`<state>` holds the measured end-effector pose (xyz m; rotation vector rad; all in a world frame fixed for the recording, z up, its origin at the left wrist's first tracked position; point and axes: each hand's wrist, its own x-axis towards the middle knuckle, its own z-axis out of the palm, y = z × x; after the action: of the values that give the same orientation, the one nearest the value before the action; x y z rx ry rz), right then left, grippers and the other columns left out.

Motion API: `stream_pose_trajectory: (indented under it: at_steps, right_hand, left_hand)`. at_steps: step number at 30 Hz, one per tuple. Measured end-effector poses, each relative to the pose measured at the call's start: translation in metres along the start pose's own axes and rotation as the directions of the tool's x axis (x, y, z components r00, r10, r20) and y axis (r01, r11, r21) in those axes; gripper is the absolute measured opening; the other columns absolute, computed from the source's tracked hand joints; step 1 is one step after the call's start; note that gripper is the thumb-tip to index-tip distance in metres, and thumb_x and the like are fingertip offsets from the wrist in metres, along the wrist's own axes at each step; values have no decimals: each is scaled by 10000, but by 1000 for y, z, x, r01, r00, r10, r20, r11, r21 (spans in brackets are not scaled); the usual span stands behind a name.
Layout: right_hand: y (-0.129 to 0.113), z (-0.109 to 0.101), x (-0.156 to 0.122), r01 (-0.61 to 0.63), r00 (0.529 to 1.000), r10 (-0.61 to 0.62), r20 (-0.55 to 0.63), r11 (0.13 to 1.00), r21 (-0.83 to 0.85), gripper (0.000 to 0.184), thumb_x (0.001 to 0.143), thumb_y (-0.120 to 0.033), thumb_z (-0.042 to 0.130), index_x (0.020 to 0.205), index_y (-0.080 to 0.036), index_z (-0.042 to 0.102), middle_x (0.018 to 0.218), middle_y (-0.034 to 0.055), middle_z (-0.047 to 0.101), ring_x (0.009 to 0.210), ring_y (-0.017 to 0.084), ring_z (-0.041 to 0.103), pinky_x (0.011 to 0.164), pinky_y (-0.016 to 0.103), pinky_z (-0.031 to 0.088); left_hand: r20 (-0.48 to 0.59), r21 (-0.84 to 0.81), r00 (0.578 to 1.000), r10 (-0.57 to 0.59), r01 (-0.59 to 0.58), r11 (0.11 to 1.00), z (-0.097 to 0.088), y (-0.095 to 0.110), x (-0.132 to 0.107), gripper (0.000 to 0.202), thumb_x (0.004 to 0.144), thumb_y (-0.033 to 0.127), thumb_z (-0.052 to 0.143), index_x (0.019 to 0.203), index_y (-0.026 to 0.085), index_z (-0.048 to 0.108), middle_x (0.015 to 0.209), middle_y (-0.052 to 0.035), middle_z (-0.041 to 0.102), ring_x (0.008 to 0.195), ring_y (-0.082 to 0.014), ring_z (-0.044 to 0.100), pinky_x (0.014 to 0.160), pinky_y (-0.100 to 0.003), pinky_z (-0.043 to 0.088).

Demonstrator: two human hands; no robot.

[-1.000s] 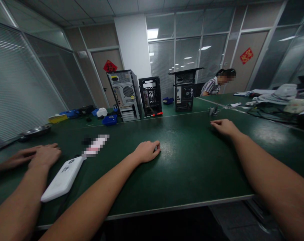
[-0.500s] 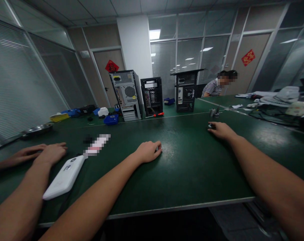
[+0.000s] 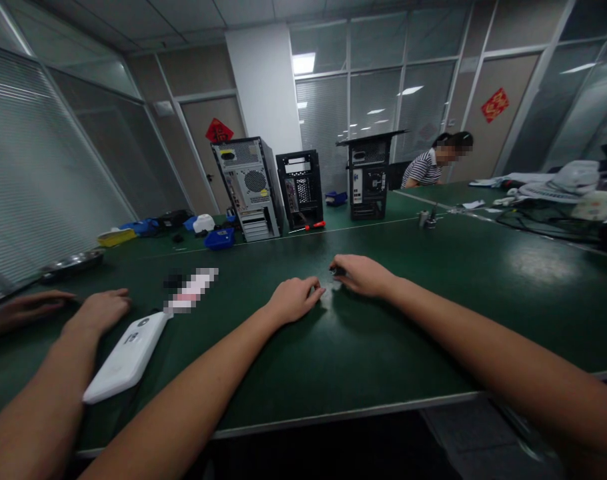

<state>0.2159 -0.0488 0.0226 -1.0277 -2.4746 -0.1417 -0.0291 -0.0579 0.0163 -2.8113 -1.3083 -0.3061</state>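
Note:
My left hand point(image 3: 293, 300) rests on the green table point(image 3: 383, 360) near its middle, fingers curled under; what they hold, if anything, is hidden. My right hand point(image 3: 361, 273) lies just to its right, fingertips almost touching the left hand. It pinches a small dark part point(image 3: 336, 270) that I cannot name.
A co-worker's two hands point(image 3: 98, 310) lie at the left beside a white flat device point(image 3: 126, 357). Three computer cases point(image 3: 248, 190) stand at the back with blue bins point(image 3: 218, 239) and a red-handled screwdriver point(image 3: 314, 226). Another person point(image 3: 428, 167) sits far right. Cables and clutter point(image 3: 558, 200) are on the right.
My right hand closed on a small dark part far out on the right, then slid left across the table to meet my left hand. The left hand stayed put.

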Motion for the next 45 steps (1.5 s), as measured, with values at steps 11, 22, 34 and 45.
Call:
stream_pose_trajectory:
  at_steps: [11, 22, 34, 45]
  right_hand:
    - [-19, 13, 1, 276, 961, -277, 11, 955, -106, 297, 940, -238, 561, 1220, -168, 628, 1080, 122, 678, 995, 237, 605, 865, 377, 473]
    - [1, 21, -1, 3, 993, -18, -113, 991, -137, 521, 944, -154, 477, 1461, -203, 452, 1211, 131, 610, 1059, 252, 578, 937, 421, 486]
    - [-15, 19, 1, 40, 989, -40, -145, 999, -3, 456, 880, -130, 486, 1334, -168, 453, 1144, 133, 567, 1066, 266, 553, 944, 443, 468]
    - [-32, 22, 4, 180, 982, -188, -26, 966, -185, 163, 936, -297, 575, 1048, -178, 575, 976, 85, 668, 879, 223, 592, 757, 345, 361]
  left_hand:
    - [7, 23, 1000, 16, -16, 1000, 2, -5, 1, 379, 1023, 486, 381, 1128, 233, 643, 967, -72, 728, 843, -225, 682, 737, -293, 485]
    - [-70, 53, 986, -154, 158, 986, -5, -1, 1, 401, 1036, 455, 323, 1163, 233, 631, 957, -86, 724, 838, -233, 682, 739, -312, 493]
    - [-66, 10, 988, -138, 139, 990, -1, -3, 1, 339, 976, 406, 472, 1232, 285, 658, 964, -63, 743, 836, -230, 696, 724, -303, 513]
    - [-44, 10, 998, 34, -33, 999, -1, 2, 1, 402, 1014, 421, 400, 951, 248, 757, 845, -52, 756, 777, -202, 684, 718, -270, 460]
